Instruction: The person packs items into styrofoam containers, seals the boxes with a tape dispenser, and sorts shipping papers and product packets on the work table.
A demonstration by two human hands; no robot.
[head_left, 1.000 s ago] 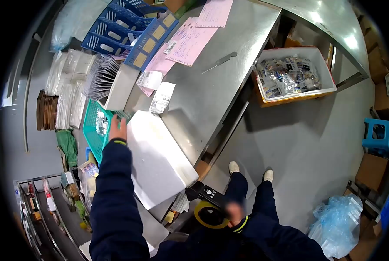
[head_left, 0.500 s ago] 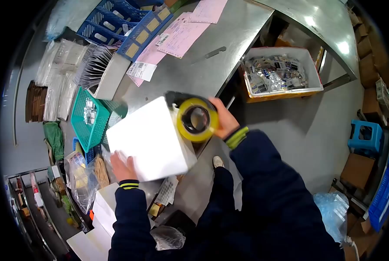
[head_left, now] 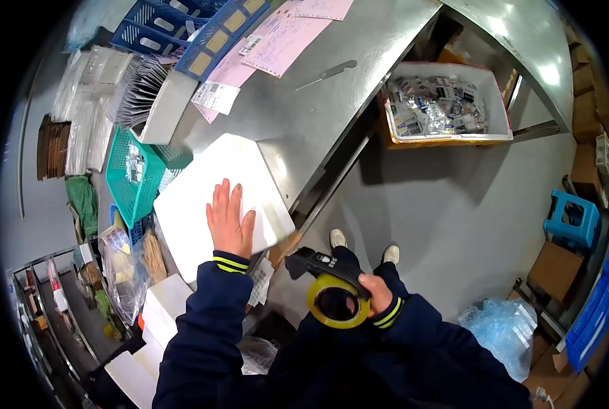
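My left hand (head_left: 230, 223) lies flat, fingers stretched out, on top of a white foam box (head_left: 185, 211). This box sits at the corner of the metal table (head_left: 298, 136). Off the table's edge, to the right of the box, my right hand (head_left: 377, 294) is closed round a black tape dispenser (head_left: 330, 264). A thick roll of yellowish packing tape (head_left: 316, 312) is on the dispenser. The dispenser's front end is near the box's lower right corner, with a small gap between them.
A thin-bladed knife (head_left: 328, 73) and pink paper slips (head_left: 287, 44) lie on the table. To the left stand a green basket (head_left: 124, 180) and a blue divided tray (head_left: 154, 31). Under the table is a foam box of small packets (head_left: 447, 105). A blue stool (head_left: 571, 218) stands right.
My right hand has carried the tape dispenser from the box's right side down towards my body. My left hand has moved from the box's lower left edge onto its top. The box has turned slightly.
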